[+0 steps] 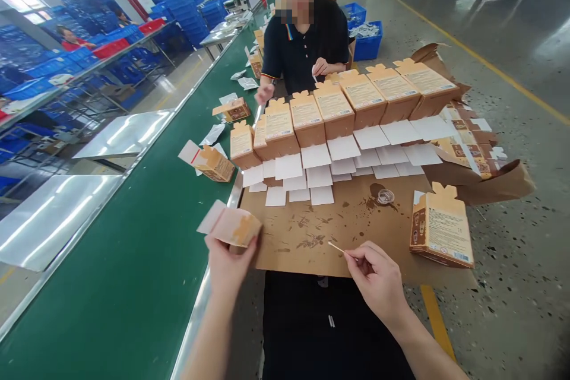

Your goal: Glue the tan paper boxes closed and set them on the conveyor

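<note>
My left hand grips a small tan carton with its white flap open, held over the edge of the green conveyor belt. My right hand pinches a thin stick with a pale tip above the stained brown cardboard sheet. A small clear cup sits on that sheet beside dark glue stains. A finished carton stands to the right of my right hand.
A long row of cartons with white flaps hanging open lies across the cardboard. A person in a dark shirt works opposite me. Loose cartons lie on the belt. Blue crates are stacked at the back left.
</note>
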The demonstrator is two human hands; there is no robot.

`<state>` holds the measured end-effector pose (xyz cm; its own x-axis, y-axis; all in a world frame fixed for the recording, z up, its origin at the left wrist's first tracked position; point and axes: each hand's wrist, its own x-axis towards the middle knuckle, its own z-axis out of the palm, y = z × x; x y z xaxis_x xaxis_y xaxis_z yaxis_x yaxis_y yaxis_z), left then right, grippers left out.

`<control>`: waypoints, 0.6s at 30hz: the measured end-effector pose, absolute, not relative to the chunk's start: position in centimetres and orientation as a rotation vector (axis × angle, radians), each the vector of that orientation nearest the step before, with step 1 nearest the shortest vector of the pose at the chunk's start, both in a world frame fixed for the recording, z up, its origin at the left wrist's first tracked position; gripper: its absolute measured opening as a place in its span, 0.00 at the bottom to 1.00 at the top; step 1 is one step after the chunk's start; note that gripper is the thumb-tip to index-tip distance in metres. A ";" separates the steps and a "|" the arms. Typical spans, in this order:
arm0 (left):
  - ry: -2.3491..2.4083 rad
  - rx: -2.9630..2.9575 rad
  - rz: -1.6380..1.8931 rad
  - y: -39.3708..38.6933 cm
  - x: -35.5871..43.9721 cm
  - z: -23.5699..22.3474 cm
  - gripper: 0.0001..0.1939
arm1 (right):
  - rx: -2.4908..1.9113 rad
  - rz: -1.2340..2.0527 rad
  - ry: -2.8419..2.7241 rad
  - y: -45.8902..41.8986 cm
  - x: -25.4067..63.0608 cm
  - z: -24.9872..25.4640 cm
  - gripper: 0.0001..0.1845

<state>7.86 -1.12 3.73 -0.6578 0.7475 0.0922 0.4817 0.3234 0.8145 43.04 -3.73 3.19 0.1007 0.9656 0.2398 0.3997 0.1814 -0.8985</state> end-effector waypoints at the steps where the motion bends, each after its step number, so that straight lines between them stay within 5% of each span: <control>1: 2.357 1.044 1.247 -1.2 5.6 4.3 0.46 | -1.385 0.737 -1.462 -3.9 43.2 3.1 0.21; 8: 2.434 0.635 1.446 0.3 -4.1 5.9 0.51 | -1.364 0.851 -1.471 -5.1 42.9 1.3 0.20; 14: 2.330 0.683 1.505 0.9 -5.0 5.2 0.55 | -1.325 0.796 -1.459 -4.3 43.1 2.1 0.21; 18: 2.428 0.875 1.840 -1.7 -3.6 5.2 0.51 | -1.384 0.703 -1.442 -4.6 45.9 3.7 0.16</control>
<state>-3.61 -1.74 5.25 -0.8470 0.4068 0.3420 0.4393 0.1735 0.8815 45.92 -4.60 3.71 0.1284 0.9594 0.2512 0.3929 0.1834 -0.9011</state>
